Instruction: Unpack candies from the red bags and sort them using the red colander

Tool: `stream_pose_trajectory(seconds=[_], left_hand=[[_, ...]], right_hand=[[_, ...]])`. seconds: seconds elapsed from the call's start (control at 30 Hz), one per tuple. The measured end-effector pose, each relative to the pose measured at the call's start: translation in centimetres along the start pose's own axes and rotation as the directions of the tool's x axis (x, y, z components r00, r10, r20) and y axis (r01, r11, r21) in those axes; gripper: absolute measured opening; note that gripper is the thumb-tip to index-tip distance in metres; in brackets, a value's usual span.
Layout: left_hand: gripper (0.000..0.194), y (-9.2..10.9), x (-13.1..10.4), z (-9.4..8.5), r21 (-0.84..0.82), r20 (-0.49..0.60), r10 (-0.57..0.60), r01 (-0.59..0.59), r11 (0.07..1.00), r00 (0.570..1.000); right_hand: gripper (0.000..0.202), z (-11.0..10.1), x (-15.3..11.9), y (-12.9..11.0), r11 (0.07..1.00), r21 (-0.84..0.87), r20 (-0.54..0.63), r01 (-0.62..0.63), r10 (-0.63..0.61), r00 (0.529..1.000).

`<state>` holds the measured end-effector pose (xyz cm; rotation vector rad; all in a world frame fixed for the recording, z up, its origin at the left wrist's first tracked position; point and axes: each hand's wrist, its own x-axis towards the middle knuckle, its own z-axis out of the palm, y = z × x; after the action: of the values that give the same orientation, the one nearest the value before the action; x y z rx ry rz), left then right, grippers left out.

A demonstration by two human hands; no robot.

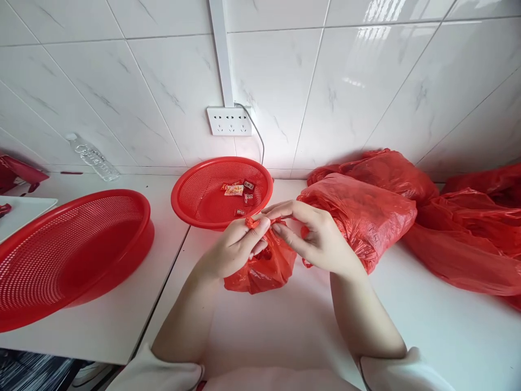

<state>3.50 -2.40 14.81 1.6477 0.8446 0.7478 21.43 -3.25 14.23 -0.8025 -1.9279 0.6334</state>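
My left fingers (254,232) pinch the small red bag (264,276) by its crinkled neck above the table (260,331); my right fingers (291,239), nearly closed, grip its twisted plastic. It's gathered (knotted or not, I can't tell). Small wrapped packets (234,190) lie in the round perforated basket (185,190), beside glossy, creased bags (362,212).

The plastic bags (360,209) are red, and the round basket (222,214) is also red, with a pattern of many small holes. The table (260,336) is white. The wall tiles (268,70) are white, with thin grey veins like marble. The socket panel (230,121) is white, and its cable (258,133) is grey.
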Motion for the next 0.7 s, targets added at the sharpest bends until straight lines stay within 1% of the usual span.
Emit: stream_pose_trajectory(seconds=[0.07, 0.13, 0.17, 0.2, 0.27, 0.3, 0.37, 0.4, 0.43, 0.47, 0.5, 0.53, 0.57, 0.6, 0.63, 0.67, 0.7], left_hand=[[0.038, 0.0, 0.1, -0.1, 0.037, -0.017, -0.007, 0.007, 0.999, 1.0], [0.037, -0.2, 0.3, -0.4, 0.017, -0.087, -0.021, 0.023, 1.0, 0.996], [0.037, -0.4, 0.5, -0.6, -0.006, -0.135, -0.03, 0.029, 1.0, 0.99], [0.038, -0.6, 0.6, -0.8, -0.034, -0.182, -0.041, 0.036, 0.999, 0.982], [0.038, -0.9, 0.9, -1.2, -0.114, -0.237, -0.072, 0.046, 0.992, 0.969], [0.039, -1.0, 1.0, -1.3, -0.172, -0.228, -0.097, 0.058, 0.983, 0.969], [0.039, -1.2, 1.2, -1.4, -0.294, -0.156, -0.149, 0.098, 0.951, 0.976], [0.04, -1.2, 1.2, -1.4, -0.334, -0.126, -0.165, 0.115, 0.936, 0.978], [0.041, -1.3, 1.2, -1.3, -0.342, -0.123, -0.165, 0.115, 0.933, 0.979], [0.041, -1.3, 1.1, -1.2, -0.303, -0.163, -0.146, 0.091, 0.949, 0.976], [0.041, -1.4, 1.0, -1.2, -0.205, -0.237, -0.102, 0.053, 0.977, 0.966], [0.04, -1.5, 0.8, -1.1, -0.046, -0.328, -0.028, 0.014, 0.999, 0.944], [0.039, -1.7, 0.7, -1.0, 0.157, -0.407, 0.078, -0.015, 0.987, 0.91], [0.037, -1.8, 0.5, -1.0, 0.367, -0.445, 0.204, -0.031, 0.93, 0.872], [0.033, -2.0, 0.4, -0.9, 0.546, -0.434, 0.33, -0.047, 0.837, 0.838], [0.03, -2.2, 0.3, -0.8, 0.671, -0.383, 0.437, -0.08, 0.737, 0.813], [0.027, -2.3, 0.3, -0.7, 0.742, -0.31, 0.527, -0.146, 0.655, 0.791]], right_hand=[[0.016, -0.1, 0.0, 0.3, 0.999, -0.015, -0.075, -0.031, 0.03, 0.997], [0.013, -0.4, -0.1, 0.4, 0.997, -0.041, -0.143, -0.066, 0.059, 0.988], [0.012, -0.7, -0.2, 0.4, 0.996, -0.055, -0.151, -0.076, 0.067, 0.986], [0.012, -0.9, -0.3, 0.5, 0.995, -0.067, -0.13, -0.075, 0.066, 0.989], [0.011, -1.4, -0.7, 0.4, 0.995, -0.089, -0.006, -0.045, 0.044, 0.999], [0.011, -1.6, -0.8, 0.4, 0.995, -0.096, 0.076, -0.016, 0.023, 0.997], [0.014, -1.8, -1.0, 0.2, 0.995, -0.093, 0.22, 0.044, -0.022, 0.975], [0.015, -1.8, -1.1, 0.2, 0.994, -0.089, 0.258, 0.063, -0.038, 0.965], [0.015, -1.7, -1.1, 0.1, 0.994, -0.088, 0.274, 0.071, -0.044, 0.961], [0.015, -1.7, -1.1, 0.0, 0.994, -0.089, 0.28, 0.067, -0.04, 0.959], [0.015, -1.6, -1.1, 0.0, 0.995, -0.089, 0.282, 0.05, -0.023, 0.959], [0.014, -1.6, -1.1, -0.1, 0.996, -0.084, 0.276, 0.021, 0.003, 0.961], [0.013, -1.5, -1.0, -0.1, 0.997, -0.074, 0.263, -0.014, 0.033, 0.964], [0.013, -1.4, -0.9, -0.1, 0.997, -0.057, 0.238, -0.053, 0.065, 0.969], [0.015, -1.3, -0.8, -0.1, 0.995, -0.034, 0.199, -0.089, 0.094, 0.976], [0.017, -1.1, -0.7, 0.1, 0.993, -0.008, 0.145, -0.119, 0.119, 0.982], [0.019, -0.8, -0.5, 0.3, 0.99, 0.021, 0.079, -0.139, 0.137, 0.987]])
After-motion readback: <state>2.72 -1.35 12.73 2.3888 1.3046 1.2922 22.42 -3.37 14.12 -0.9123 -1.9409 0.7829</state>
